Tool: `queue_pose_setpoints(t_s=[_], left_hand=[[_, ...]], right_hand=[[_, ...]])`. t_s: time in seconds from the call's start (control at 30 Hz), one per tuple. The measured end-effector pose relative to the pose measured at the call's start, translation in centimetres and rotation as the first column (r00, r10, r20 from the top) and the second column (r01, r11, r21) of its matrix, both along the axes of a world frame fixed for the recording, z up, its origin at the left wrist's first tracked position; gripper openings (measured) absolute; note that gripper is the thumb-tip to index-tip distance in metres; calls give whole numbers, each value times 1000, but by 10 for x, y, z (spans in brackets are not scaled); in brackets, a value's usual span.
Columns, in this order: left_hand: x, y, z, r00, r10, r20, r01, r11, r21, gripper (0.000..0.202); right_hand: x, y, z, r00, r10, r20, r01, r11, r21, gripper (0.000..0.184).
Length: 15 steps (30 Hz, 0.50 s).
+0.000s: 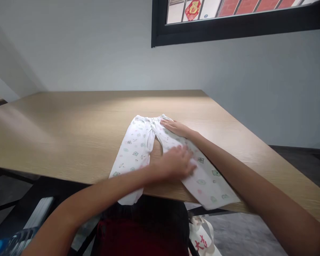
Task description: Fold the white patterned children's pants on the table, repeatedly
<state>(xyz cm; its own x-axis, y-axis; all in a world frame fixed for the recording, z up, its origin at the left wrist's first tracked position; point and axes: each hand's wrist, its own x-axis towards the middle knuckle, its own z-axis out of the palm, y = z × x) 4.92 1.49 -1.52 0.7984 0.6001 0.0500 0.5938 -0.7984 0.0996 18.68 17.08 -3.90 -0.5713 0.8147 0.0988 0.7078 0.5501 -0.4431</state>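
Hands, left (177,163) blurred and right (176,127), press flat on trousers (134,149) overhanging table (69,135).

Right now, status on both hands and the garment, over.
Left hand flat on the pants, right leg, open. Right hand flat near the waistband, open. Pants spread on the table, cuffs hang over the near edge. Nothing in the way.

Wooden tabletop (69,135) w/ light grain, black frame under it. Behind tabletop: plain grey wall (96,46). Above tabletop, upper right: black-framed window (229,32) w/ red ornament (193,9) in the pane. Below tabletop's near edge: white bag w/ red lettering (202,240), right; clear plastic bottle w/ blue cap (10,243), far left.
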Motion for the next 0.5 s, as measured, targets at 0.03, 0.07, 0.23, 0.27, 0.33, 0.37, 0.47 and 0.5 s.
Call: queue_pose_setpoints(t_s=[0.03,0.07,0.23,0.27,0.33,0.37,0.47,0.5], left_hand=[[1,-24,-6,998,-42,40,40,998,48,55],[1,-47,-12,995,-48,93,38,994,103,57],[12,-109,-32,938,-130,321,20,946,324,62],[16,-108,-31,934,-135,331,26,950,312,51],[26,-100,-26,946,-79,313,4,972,233,29],[30,-95,-22,956,-37,290,-20,981,192,25],[35,-85,-14,967,-27,255,-1,994,112,45],[33,-84,-13,960,-51,274,31,996,78,49]], right_hand=[[0,7,-3,999,-6,50,5,1000,31,50],[0,12,-5,996,-30,88,26,998,49,50],[-2,15,-6,980,-191,57,186,979,82,45],[-2,12,-5,979,-204,-11,205,975,83,42],[-1,6,-2,954,-231,-189,248,966,69,41],[0,3,0,924,-260,-280,284,958,47,42],[6,-2,12,773,-433,-464,415,898,-147,54],[8,-3,16,719,-499,-483,434,866,-249,59]])
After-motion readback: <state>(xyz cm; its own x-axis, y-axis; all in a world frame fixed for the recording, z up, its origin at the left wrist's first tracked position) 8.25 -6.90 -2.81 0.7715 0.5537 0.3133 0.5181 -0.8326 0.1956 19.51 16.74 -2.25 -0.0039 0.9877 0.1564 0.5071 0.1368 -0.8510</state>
